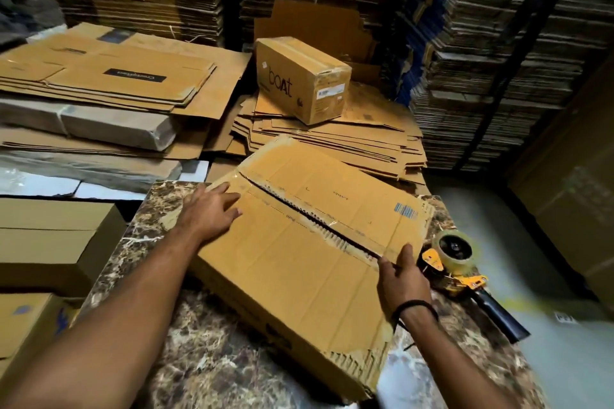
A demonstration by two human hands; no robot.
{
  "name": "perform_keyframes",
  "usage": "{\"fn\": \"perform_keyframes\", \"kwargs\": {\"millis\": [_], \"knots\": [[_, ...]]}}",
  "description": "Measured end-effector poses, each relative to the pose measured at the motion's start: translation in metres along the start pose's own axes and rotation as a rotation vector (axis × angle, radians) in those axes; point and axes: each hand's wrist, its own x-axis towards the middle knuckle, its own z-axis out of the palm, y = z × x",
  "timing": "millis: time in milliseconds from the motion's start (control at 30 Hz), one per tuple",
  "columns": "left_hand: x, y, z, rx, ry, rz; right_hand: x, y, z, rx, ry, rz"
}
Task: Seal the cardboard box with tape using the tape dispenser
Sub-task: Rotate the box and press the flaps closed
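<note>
A wide, flat cardboard box (299, 259) lies on a marble-patterned table (206, 359). Its two top flaps meet along a ragged, gaping centre seam with torn old tape. My left hand (209, 209) rests flat, fingers spread, on the near flap at the seam's far-left end. My right hand (402, 272) grips the box's right edge where the seam ends, thumb on top. A yellow tape dispenser (455, 259) with a clear tape roll and black handle lies on the table just right of the box, untouched.
A sealed small box (302, 80) printed "boat" sits on a pile of flattened cartons (332, 143) behind the table. More flat cartons (109, 80) and closed boxes (50, 242) lie at left. Tall cardboard stacks (498, 43) wall the back and right; grey floor (498, 209) at right.
</note>
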Motion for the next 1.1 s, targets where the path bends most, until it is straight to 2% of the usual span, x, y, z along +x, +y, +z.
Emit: {"fn": "perform_keyframes", "kwargs": {"millis": [67, 167, 267, 333, 400, 467, 633, 800, 867, 967, 1033, 1100], "knots": [[-0.011, 0.001, 0.005, 0.021, 0.046, -0.007, 0.003, -0.003, -0.009, -0.106, 0.058, -0.044], [-0.042, 0.025, -0.001, 0.002, 0.096, -0.107, 0.031, -0.025, -0.031, -0.382, 0.115, -0.244], [-0.088, 0.067, 0.0, -0.173, 0.018, -0.211, 0.084, -0.042, -0.053, -0.604, 0.033, -0.305], [-0.112, 0.082, 0.009, -0.199, -0.048, -0.183, 0.11, -0.046, -0.063, -0.705, -0.097, -0.284], [-0.122, 0.088, 0.023, -0.305, -0.082, -0.142, 0.122, -0.047, -0.067, -0.704, -0.235, -0.26], [-0.125, 0.091, 0.03, -0.405, -0.054, -0.1, 0.121, -0.051, -0.068, -0.625, -0.284, -0.234], [-0.105, 0.052, 0.024, -0.477, 0.122, -0.006, 0.078, -0.044, -0.061, -0.514, -0.136, -0.212], [-0.08, 0.023, 0.014, -0.535, 0.076, 0.054, 0.026, -0.019, -0.048, -0.541, -0.06, -0.177], [-0.083, 0.036, 0.011, -0.43, 0.067, -0.014, 0.033, -0.018, -0.052, -0.606, -0.069, -0.253], [-0.109, 0.07, 0.017, -0.359, 0.018, -0.123, 0.055, -0.017, -0.064, -0.727, -0.164, -0.471], [-0.129, 0.088, 0.024, -0.337, -0.033, -0.114, 0.063, -0.015, -0.069, -0.755, -0.258, -0.532], [-0.139, 0.095, 0.027, -0.259, -0.005, -0.044, 0.064, -0.011, -0.069, -0.705, -0.293, -0.55]]}}
